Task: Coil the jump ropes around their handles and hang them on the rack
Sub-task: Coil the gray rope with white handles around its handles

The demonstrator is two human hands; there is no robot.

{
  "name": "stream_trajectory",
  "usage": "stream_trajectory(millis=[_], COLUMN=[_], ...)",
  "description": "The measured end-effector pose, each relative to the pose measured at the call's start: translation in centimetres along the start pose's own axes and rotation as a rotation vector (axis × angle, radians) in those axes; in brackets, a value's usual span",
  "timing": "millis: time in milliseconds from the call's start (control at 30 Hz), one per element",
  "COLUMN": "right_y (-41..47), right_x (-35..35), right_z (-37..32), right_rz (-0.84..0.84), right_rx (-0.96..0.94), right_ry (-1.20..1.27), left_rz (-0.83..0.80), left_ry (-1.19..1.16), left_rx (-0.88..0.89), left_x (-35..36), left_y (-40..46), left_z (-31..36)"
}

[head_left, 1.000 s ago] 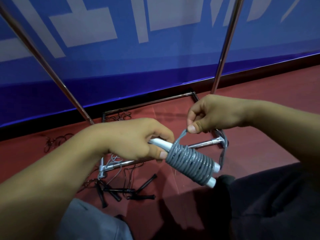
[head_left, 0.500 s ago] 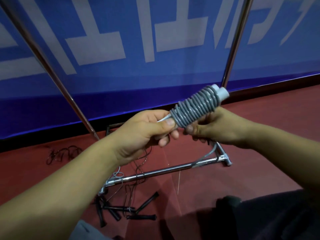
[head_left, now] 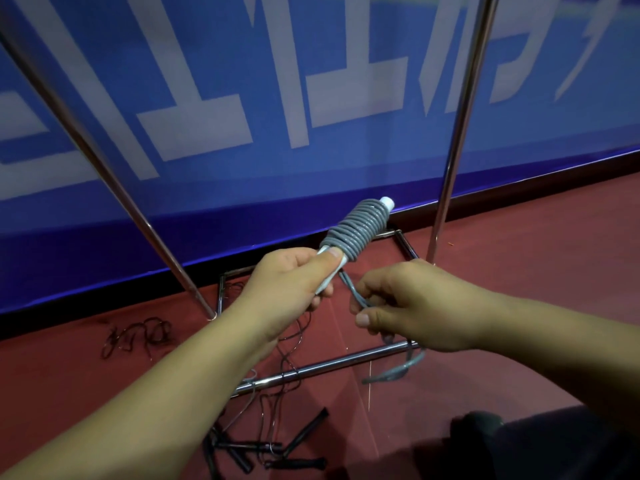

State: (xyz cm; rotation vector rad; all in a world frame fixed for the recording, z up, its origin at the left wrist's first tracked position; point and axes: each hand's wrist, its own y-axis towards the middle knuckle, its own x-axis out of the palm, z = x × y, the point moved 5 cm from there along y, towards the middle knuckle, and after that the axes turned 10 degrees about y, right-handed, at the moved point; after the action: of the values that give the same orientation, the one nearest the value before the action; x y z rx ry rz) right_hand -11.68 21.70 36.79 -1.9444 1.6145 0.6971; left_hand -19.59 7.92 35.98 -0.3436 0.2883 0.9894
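A grey jump rope (head_left: 358,228) is wound in a tight coil round its white handles, which point up and to the right. My left hand (head_left: 292,282) grips the bare lower end of the handles. My right hand (head_left: 408,306) holds the loose grey rope strand just below the coil; its free end (head_left: 398,370) hangs under my wrist. The chrome rack stands in front: two slanting uprights (head_left: 457,133) and a base bar (head_left: 329,367) on the red floor.
Several black jump rope handles (head_left: 277,448) with thin black cords lie tangled on the floor under the rack base. Another tangle of black cord (head_left: 138,336) lies at the left. A blue banner wall (head_left: 311,98) closes off the back. My dark knee (head_left: 554,445) is at lower right.
My right hand let go of the coil and dropped below it to take the loose strand. The coiled handles stay raised in my left hand. The view has tilted up a little.
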Motion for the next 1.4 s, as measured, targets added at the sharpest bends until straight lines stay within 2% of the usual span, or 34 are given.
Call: stream_trajectory(millis=[233, 500, 733, 933, 1100, 1300, 1400], right_y=[-0.3, -0.6, -1.1, -1.1, -1.7, -1.9, -2.0], right_x=[0.2, 0.2, 0.2, 0.5, 0.4, 0.3, 0.0], right_z=[-0.1, -0.1, 0.0, -0.5, -1.4, -1.0, -1.0], right_rz=[0.011, -0.043, -0.006, -0.002, 0.015, 0.067, 0.059], right_rx=[0.027, 0.229, 0.322, 0.272, 0.241, 0.333, 0.318], right_ry=[-0.123, 0.24, 0.317, 0.401, 0.585, 0.795, 0.823], left_rz=[0.152, 0.207, 0.234, 0.262, 0.275, 0.19, 0.105], left_ry=[0.308, 0.547, 0.578, 0.622, 0.584, 0.669, 0.717], left_rx=[0.092, 0.149, 0.134, 0.131, 0.123, 0.142, 0.173], left_x=[-0.6, -1.3, -1.9, -2.0, -2.3, -1.5, -1.0], left_y=[0.2, 0.8, 1.4, 1.4, 1.5, 1.4, 1.1], left_z=[0.0, -0.2, -0.6, -0.3, -0.1, -0.1, -0.3])
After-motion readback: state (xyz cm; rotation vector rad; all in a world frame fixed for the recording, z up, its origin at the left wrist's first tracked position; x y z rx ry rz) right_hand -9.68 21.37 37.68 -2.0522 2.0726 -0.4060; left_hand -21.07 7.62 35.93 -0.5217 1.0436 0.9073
